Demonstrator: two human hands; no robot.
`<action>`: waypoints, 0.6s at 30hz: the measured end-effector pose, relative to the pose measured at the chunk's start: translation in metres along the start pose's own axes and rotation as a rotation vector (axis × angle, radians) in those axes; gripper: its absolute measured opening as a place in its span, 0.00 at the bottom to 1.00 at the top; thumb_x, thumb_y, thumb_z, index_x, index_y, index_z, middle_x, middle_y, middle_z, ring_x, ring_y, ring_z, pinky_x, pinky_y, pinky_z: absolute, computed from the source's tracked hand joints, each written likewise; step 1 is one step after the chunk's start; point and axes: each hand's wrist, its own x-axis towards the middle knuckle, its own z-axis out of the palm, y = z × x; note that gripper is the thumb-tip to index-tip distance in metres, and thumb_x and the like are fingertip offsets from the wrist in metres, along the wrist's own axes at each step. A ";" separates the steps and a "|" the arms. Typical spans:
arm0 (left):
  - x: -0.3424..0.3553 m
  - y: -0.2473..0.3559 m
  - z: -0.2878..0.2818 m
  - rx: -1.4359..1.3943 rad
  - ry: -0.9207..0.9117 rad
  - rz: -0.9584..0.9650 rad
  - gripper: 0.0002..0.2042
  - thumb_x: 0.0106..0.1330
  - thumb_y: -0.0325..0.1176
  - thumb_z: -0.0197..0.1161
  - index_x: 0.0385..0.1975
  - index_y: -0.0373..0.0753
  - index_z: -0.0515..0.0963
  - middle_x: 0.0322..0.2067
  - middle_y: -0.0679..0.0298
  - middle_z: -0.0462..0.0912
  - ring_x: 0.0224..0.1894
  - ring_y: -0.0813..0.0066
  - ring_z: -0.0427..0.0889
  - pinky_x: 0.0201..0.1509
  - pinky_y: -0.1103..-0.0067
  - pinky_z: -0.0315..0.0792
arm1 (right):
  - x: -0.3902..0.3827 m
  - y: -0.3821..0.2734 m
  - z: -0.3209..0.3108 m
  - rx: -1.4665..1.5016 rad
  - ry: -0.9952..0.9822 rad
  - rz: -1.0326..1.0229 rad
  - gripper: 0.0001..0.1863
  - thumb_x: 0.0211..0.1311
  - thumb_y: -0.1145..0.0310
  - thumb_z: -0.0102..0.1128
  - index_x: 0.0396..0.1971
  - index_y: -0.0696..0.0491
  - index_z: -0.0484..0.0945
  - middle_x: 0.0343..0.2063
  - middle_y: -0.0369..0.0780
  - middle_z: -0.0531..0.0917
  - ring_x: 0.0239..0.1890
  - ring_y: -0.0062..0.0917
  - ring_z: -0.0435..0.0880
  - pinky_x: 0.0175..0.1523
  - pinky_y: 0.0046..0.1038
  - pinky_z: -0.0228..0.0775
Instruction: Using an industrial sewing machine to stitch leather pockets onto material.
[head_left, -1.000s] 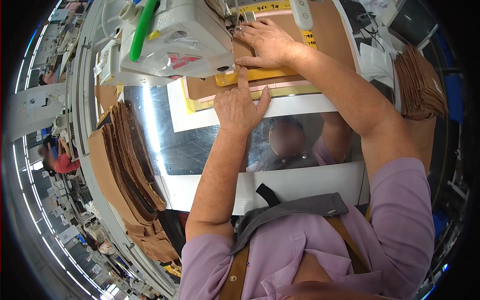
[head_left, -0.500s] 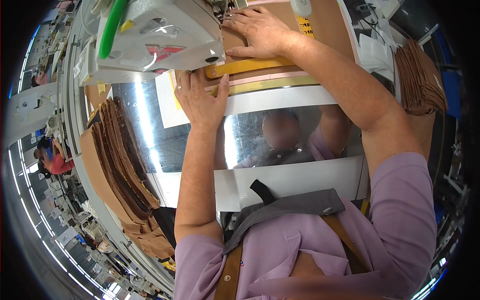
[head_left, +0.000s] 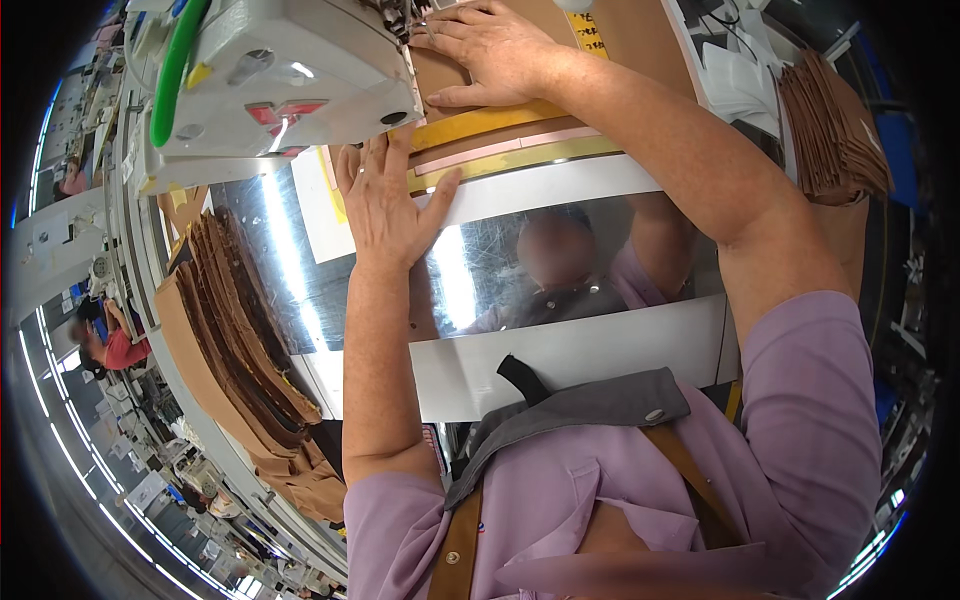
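My right hand lies flat with its fingers stretched out on a brown sheet, close to the sewing machine. A ring shows on one of its fingers. Nearer to me, my left hand rests palm down below the machine's head, thumb spread to the right and wearing a ring. Between the hands run a yellow strip and a pink strip. My left thumb reaches the olive-yellow band along the near edge. The machine's needle area is hard to make out.
Stacked brown pieces hang at the left edge of the shiny metal table plate. Another brown stack lies at the far right, beside white sheets. A green bar stands at the machine. Other people work far left.
The view has shifted a little, so the machine and both hands appear further left. My left thumb has moved from the pink strip toward the olive-yellow band. My right hand stays flat.
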 end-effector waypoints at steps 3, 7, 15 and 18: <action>-0.005 0.006 -0.009 0.120 -0.001 0.153 0.40 0.62 0.69 0.61 0.68 0.47 0.73 0.63 0.39 0.73 0.68 0.45 0.71 0.78 0.48 0.45 | 0.003 -0.004 0.012 -0.239 -0.020 0.128 0.48 0.65 0.28 0.50 0.77 0.45 0.61 0.74 0.36 0.67 0.78 0.28 0.59 0.82 0.38 0.42; 0.002 0.027 -0.015 0.189 -0.154 0.041 0.46 0.56 0.80 0.56 0.73 0.62 0.69 0.65 0.35 0.69 0.73 0.41 0.64 0.78 0.41 0.35 | 0.003 -0.002 0.016 -0.260 0.001 0.125 0.47 0.66 0.28 0.49 0.77 0.45 0.61 0.75 0.35 0.66 0.78 0.28 0.59 0.81 0.38 0.42; 0.006 0.047 -0.007 0.192 -0.133 -0.111 0.49 0.52 0.81 0.58 0.73 0.61 0.68 0.65 0.28 0.67 0.74 0.33 0.61 0.75 0.34 0.31 | 0.003 -0.005 0.013 -0.254 0.008 0.118 0.46 0.68 0.29 0.47 0.77 0.45 0.61 0.75 0.36 0.67 0.78 0.28 0.58 0.82 0.39 0.41; 0.005 0.049 -0.006 0.178 -0.117 -0.136 0.48 0.52 0.79 0.60 0.73 0.60 0.68 0.66 0.28 0.64 0.74 0.32 0.62 0.75 0.33 0.32 | 0.003 -0.003 0.014 -0.254 -0.024 0.125 0.46 0.69 0.29 0.46 0.77 0.45 0.61 0.74 0.37 0.67 0.78 0.29 0.58 0.82 0.39 0.41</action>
